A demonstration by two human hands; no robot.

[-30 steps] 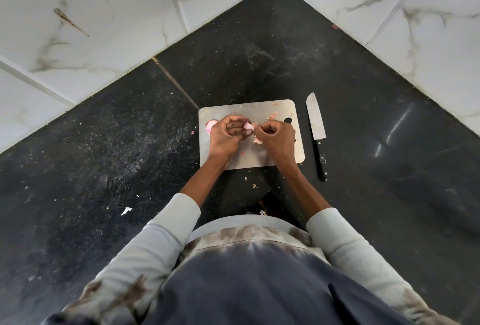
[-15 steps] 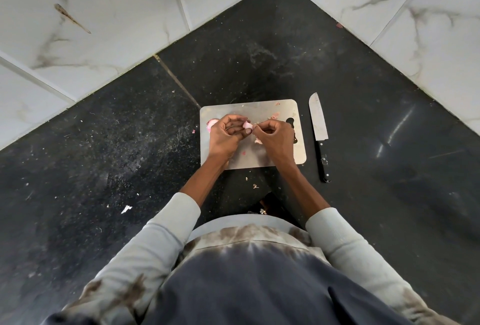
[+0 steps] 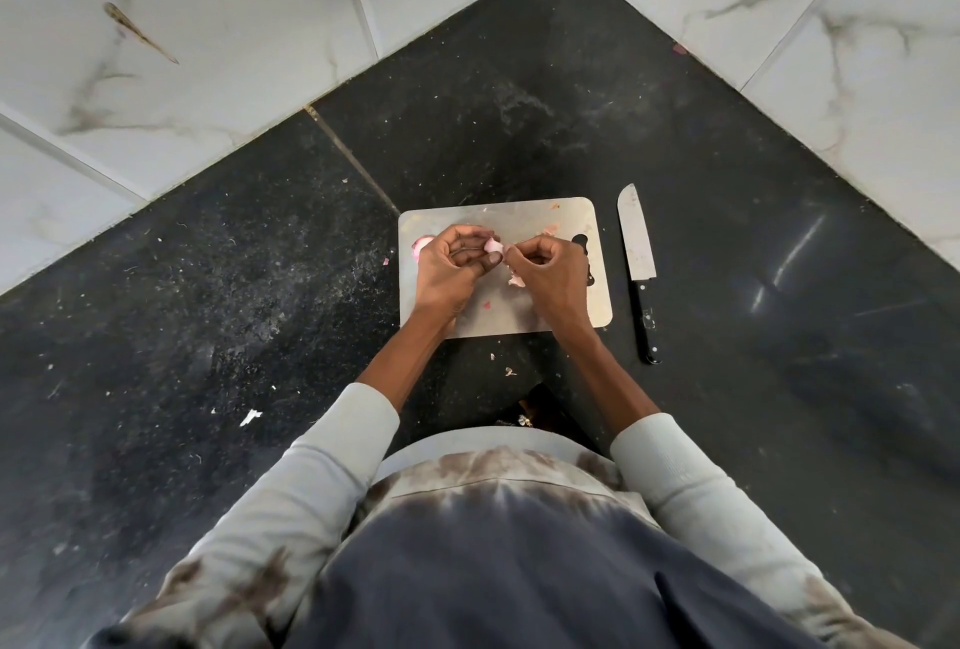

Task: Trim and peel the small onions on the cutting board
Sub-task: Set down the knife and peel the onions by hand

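**Peeling under way, knife set aside**

Head view: left hand (image 3: 451,264) curls its fingers round a small pale pink onion (image 3: 492,247), held just above the cutting board (image 3: 519,217). Right hand (image 3: 550,274) sits close against it, fingertips pinched together at the onion's right edge, apparently on a strip of skin; the strip itself is too small to make out for certain.

Knife (image 3: 638,253) lies on the dark counter just right of the board, nobody touching it. So trimming of this onion looks finished and skinning is the step in hand.

Second pink piece (image 3: 420,246) shows at the board's left edge, half hidden behind the left hand; peeled or not, cannot tell. Skin scraps (image 3: 515,279) litter the board, which suggests some peeling is already done. At least this onion is left to finish.
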